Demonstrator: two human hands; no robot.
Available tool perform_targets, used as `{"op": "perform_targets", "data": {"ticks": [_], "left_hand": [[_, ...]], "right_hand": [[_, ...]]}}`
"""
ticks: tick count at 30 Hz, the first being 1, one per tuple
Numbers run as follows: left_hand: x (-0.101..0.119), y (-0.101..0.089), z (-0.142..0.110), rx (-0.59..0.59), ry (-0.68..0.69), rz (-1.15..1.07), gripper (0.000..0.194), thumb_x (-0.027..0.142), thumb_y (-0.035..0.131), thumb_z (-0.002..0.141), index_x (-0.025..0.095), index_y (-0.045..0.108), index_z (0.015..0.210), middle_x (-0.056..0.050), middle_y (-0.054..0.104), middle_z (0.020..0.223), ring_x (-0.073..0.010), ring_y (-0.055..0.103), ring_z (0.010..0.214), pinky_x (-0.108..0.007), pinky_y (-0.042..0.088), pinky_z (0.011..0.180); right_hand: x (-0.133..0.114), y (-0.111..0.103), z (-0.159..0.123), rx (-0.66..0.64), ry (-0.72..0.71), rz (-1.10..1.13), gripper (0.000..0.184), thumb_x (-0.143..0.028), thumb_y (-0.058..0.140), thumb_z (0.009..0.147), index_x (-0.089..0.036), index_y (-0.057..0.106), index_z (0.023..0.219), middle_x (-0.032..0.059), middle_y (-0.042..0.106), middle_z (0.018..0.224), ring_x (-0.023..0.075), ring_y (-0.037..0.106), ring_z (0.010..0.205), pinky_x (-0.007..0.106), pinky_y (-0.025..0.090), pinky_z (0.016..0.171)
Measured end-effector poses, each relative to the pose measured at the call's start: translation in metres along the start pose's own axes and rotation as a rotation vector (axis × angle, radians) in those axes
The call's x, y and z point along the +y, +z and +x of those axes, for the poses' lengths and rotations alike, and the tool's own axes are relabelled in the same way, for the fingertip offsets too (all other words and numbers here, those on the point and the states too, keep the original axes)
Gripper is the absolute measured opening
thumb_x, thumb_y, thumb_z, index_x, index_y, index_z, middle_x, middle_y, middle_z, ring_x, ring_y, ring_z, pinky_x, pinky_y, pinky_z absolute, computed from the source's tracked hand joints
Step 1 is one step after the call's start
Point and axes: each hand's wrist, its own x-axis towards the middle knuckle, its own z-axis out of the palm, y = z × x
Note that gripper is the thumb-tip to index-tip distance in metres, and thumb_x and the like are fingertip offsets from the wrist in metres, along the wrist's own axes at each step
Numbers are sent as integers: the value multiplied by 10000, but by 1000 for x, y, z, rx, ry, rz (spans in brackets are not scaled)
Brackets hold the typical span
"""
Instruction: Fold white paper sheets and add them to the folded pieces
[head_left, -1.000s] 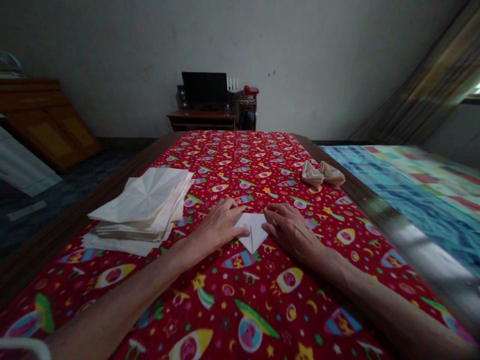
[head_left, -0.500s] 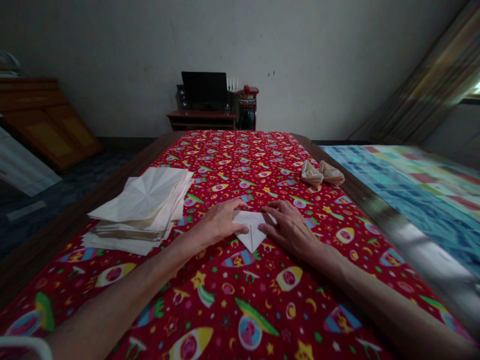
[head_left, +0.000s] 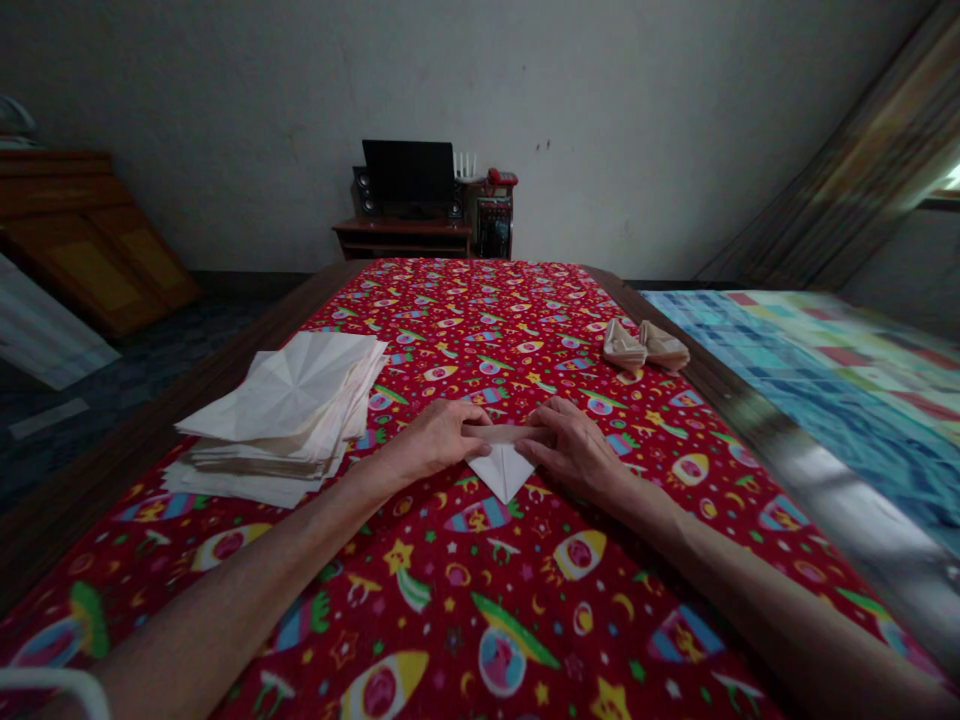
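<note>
A small piece of white folded paper [head_left: 504, 474] lies on the red patterned cloth, its point toward me and a centre crease running down it. Its far edge is turned up into a narrow band. My left hand [head_left: 440, 436] pinches the left end of that band between thumb and fingers. At the right end, my right hand [head_left: 574, 443] grips it the same way. To the left lies a stack of creased white paper sheets [head_left: 300, 385], fanned unevenly. Folded paper pieces [head_left: 645, 345] stand near the cloth's right edge.
The red cloth [head_left: 495, 640] covers a dark wooden table [head_left: 720, 410]. Beyond its far end are a monitor [head_left: 409, 175] on a stand and a red telephone [head_left: 502, 180]. A bed with a checked cover [head_left: 787, 380] is at right, a wooden cabinet [head_left: 90, 235] at left.
The far edge of the folded paper has been turned up toward me into a band. Both hands have closed in on its ends, fingers more curled; the stack stays put.
</note>
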Motion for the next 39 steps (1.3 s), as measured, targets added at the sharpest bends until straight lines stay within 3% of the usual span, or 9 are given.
{"op": "perform_targets", "data": {"ticks": [5,11,16,19,23,27,32,39], "left_hand": [[0,0,-1,67,38,137,138,308,645,707,170,638,704,40,563,615,-116,513,573,-212,293,501],[0,4,-4,142,116,192,111,236,641,747,164,595,676,28,561,673,-115,524,631,-218,324,554],[-6,4,-16,172,262,245,108,130,576,822,158,579,718,1,563,760,-132,534,744,-231,394,669],[-8,3,-26,196,395,374,150,127,486,890,151,561,763,-23,551,812,-160,516,822,-264,424,745],[-6,0,-37,150,459,549,180,135,421,926,149,575,833,-35,550,872,-181,493,856,-310,441,787],[-5,0,-42,162,453,555,174,144,431,928,149,596,983,-42,574,939,-179,514,913,-309,460,822],[-6,2,-40,263,434,591,316,160,445,928,170,485,1241,-58,591,1112,-181,534,1008,-329,447,887],[-6,2,-37,292,409,663,274,195,447,931,177,531,1191,-62,613,1130,-199,518,1068,-353,405,914]], "right_hand": [[1,-1,-1,-24,-3,107,90,-226,613,803,-171,573,744,7,559,711,125,492,644,233,334,571],[0,-1,-2,11,-81,132,133,-175,578,814,-164,547,685,13,540,696,118,473,627,225,322,560],[3,-1,-6,27,-207,29,178,-140,482,869,-158,558,708,28,539,714,126,460,651,243,320,589],[4,-4,-10,46,-284,-99,203,-135,470,884,-160,602,732,41,567,742,142,470,698,261,329,631],[0,-11,-14,13,-368,-253,151,-141,514,875,-177,660,867,58,613,823,176,492,787,291,347,681],[0,-11,-17,-23,-330,-274,164,-164,497,891,-182,658,921,66,627,862,186,509,815,308,378,717],[8,-4,-16,36,-223,-207,196,-193,479,898,-172,609,1042,86,627,924,190,527,820,311,422,715],[4,-6,-14,26,-176,-254,156,-222,495,888,-174,610,981,116,611,1067,240,525,954,371,450,784]]}}
